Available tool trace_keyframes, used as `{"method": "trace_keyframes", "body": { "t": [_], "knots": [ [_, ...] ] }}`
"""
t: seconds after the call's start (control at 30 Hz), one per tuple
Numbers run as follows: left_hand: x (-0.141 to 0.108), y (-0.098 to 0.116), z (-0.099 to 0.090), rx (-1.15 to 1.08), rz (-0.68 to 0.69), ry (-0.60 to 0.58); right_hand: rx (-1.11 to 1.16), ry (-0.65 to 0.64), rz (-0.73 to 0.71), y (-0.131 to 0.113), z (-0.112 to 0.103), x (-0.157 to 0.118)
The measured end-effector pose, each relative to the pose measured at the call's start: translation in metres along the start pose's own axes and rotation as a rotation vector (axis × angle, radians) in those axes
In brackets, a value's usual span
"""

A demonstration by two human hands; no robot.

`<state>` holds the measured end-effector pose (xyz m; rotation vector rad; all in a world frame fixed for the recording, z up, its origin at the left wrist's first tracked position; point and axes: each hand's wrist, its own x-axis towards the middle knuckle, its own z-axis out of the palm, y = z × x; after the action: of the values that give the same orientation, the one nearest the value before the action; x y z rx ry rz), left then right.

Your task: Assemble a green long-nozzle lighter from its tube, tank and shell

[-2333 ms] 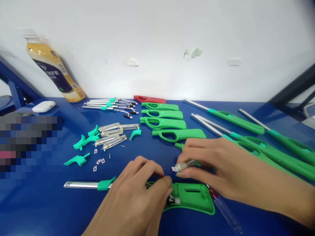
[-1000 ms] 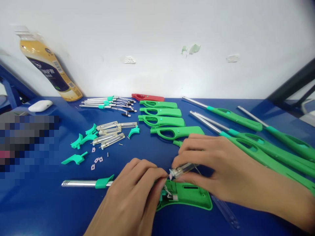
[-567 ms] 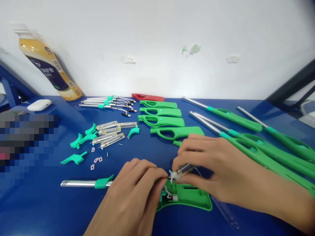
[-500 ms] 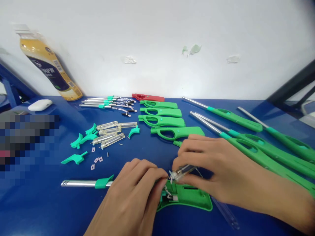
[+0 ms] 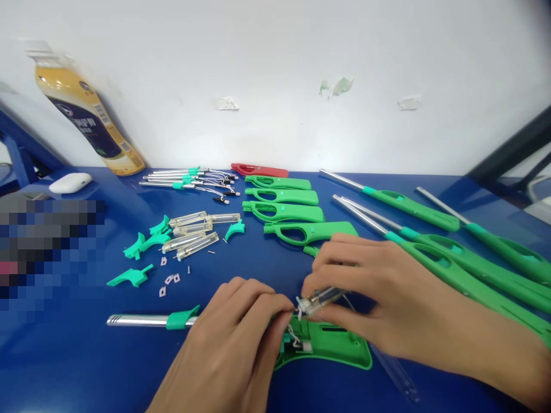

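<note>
On the blue worktop (image 5: pixel 69 367), a metal tube (image 5: pixel 138 321) runs into an open green shell (image 5: pixel 331 345). The left hand (image 5: pixel 235 350) pinches wires at the shell's near end. Just right, the right hand (image 5: pixel 387 298) grips a clear tank (image 5: pixel 321 299), held tilted over the shell. Finished green lighters (image 5: pixel 451 269) lie beyond.

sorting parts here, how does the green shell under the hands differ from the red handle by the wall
The green shell lies open side up, near the edge, with the left hand touching it; the red handle lies untouched at the far end of the row. The shell carries a metal tube; the red handle shows none.
</note>
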<state>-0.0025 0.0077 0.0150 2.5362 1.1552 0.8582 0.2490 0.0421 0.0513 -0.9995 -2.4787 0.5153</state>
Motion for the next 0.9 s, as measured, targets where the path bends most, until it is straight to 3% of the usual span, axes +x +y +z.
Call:
{"method": "trace_keyframes", "body": {
  "t": [0.9],
  "knots": [
    [-0.0014,-0.0011,-0.0003,0.011,-0.017,0.018,-0.056,0.033,-0.038,0.0036,0.003,-0.0033]
  ]
}}
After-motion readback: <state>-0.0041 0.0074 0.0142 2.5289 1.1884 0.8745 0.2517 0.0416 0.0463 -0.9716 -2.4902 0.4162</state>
